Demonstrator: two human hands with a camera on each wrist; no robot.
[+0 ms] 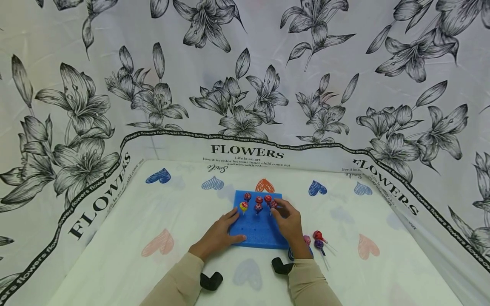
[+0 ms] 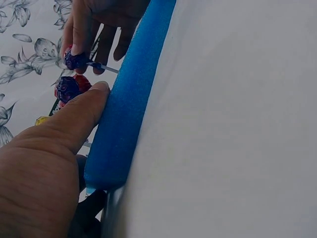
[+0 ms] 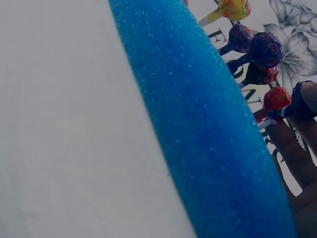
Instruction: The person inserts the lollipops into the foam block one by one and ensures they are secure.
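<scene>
A blue foam block (image 1: 254, 236) lies on the table with several wrapped lollipops standing in its far part. My right hand (image 1: 292, 225) pinches the ball of a dark-wrapped lollipop (image 3: 298, 101) at the far right. In the left wrist view, that lollipop's white stick (image 2: 110, 69) meets the foam face. Just beside it stands a red lollipop (image 3: 276, 98). My left hand (image 1: 217, 236) rests on the block's left edge, thumb and fingers spread. The yellow lollipop (image 1: 243, 207) stands nearest to its fingertips. Small holes (image 1: 254, 230) show in the near half of the foam.
Loose lollipops lie right of the block, among them a red one (image 1: 317, 234), a purple one (image 1: 319, 244) and a pink one (image 1: 307, 240) partly hidden by my right wrist. Black wrist mounts (image 1: 211, 281) sit at both wrists. A flower-printed curtain (image 1: 245, 93) hangs behind the heart-patterned tablecloth (image 1: 183, 280).
</scene>
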